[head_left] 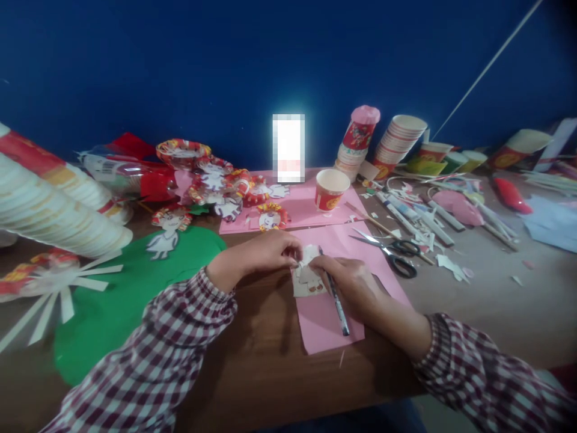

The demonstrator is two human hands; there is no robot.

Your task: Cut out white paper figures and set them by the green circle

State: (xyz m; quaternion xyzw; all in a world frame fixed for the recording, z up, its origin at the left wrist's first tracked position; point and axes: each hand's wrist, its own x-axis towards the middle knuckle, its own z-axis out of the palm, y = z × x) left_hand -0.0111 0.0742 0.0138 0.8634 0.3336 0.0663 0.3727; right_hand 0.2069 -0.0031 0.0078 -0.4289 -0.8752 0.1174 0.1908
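Note:
A small piece of white paper (310, 290) with an outlined figure drawn on it is between my hands, above a pink paper sheet (331, 340). My left hand (273, 252) pinches its upper left edge with thumb and fingers. On the other side, my right hand (356, 282) grips the paper's upper right with closed fingers. A dark patterned pen (339, 307) slants along the right hand, passing under its thumb; whether the fingers hold it too, I cannot tell. Black-handled scissors (396, 255) lie spread apart to the right of that hand.
Behind the hands stands a red and white paper cup (331, 191). Stacked cups (399, 144) rise at the back right, near scattered markers (419, 216) and paper scraps. Green paper (112, 313), paper figures (164, 237) and leaning cup stacks (58, 204) occupy the left.

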